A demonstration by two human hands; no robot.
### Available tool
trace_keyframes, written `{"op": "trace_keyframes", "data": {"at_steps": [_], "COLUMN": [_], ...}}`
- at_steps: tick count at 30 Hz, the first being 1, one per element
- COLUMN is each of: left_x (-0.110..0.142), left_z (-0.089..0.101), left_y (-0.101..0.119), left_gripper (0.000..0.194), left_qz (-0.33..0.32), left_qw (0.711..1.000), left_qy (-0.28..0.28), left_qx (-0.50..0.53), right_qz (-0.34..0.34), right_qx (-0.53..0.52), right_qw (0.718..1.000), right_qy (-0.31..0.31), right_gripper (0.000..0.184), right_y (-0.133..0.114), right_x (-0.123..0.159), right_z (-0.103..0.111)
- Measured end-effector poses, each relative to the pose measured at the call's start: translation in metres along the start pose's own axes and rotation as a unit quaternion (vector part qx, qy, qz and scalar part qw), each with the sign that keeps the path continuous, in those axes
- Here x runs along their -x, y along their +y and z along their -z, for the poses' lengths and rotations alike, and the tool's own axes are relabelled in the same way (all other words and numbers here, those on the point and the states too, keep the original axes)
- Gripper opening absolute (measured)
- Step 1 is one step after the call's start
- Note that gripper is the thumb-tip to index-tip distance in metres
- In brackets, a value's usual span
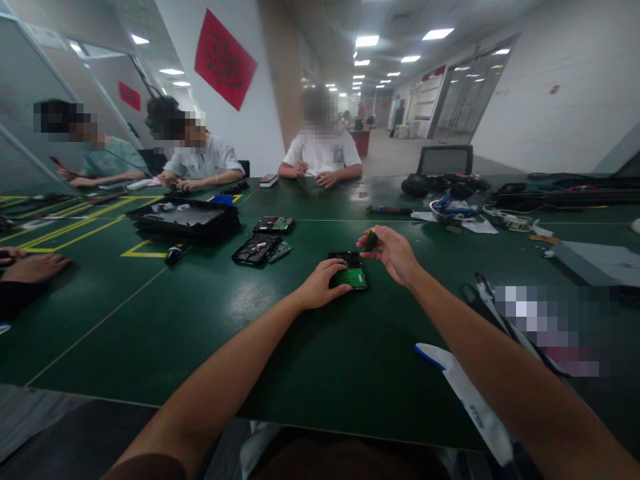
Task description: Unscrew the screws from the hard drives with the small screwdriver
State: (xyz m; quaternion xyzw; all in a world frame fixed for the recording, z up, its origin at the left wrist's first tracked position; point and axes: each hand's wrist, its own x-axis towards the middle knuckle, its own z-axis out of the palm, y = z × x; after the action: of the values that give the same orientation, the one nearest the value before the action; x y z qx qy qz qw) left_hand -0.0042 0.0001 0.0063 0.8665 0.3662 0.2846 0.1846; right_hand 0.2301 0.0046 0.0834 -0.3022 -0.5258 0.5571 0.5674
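Note:
A black hard drive with a green circuit board lies on the green table in front of me. My left hand grips its left side, thumb along the near edge and fingers across the far part. Just above the drive's right side, my right hand is closed around the short dark green and yellow handle of what looks like a screwdriver. Its tip cannot be made out. To the left lie another hard drive, an opened drive case and a loose circuit board.
A black tray stands at the left, near a computer mouse. A dark pen-shaped tool, a bowl and cables lie at the right. Several people sit around the table; one person's hand rests at its left.

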Motion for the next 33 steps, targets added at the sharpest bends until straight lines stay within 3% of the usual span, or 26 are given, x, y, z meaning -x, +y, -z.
{"op": "trace_keyframes", "data": {"at_steps": [25, 33], "left_x": [0.0003, 0.0005], "left_z": [0.0019, 0.0025], "left_y": [0.0039, 0.0031], "left_gripper": [0.061, 0.062], "left_qz": [-0.002, 0.003], "left_qw": [1.000, 1.000], "left_qy": [0.002, -0.004], "left_qx": [0.005, 0.000], "right_qz": [0.026, 0.004], "right_qx": [0.058, 0.021], "right_qw": [0.998, 1.000], "right_qy": [-0.008, -0.017], "right_gripper": [0.029, 0.034], "right_y": [0.0014, 0.0002], "right_x": [0.0004, -0.0003], "right_z": [0.0005, 0.0017]}}
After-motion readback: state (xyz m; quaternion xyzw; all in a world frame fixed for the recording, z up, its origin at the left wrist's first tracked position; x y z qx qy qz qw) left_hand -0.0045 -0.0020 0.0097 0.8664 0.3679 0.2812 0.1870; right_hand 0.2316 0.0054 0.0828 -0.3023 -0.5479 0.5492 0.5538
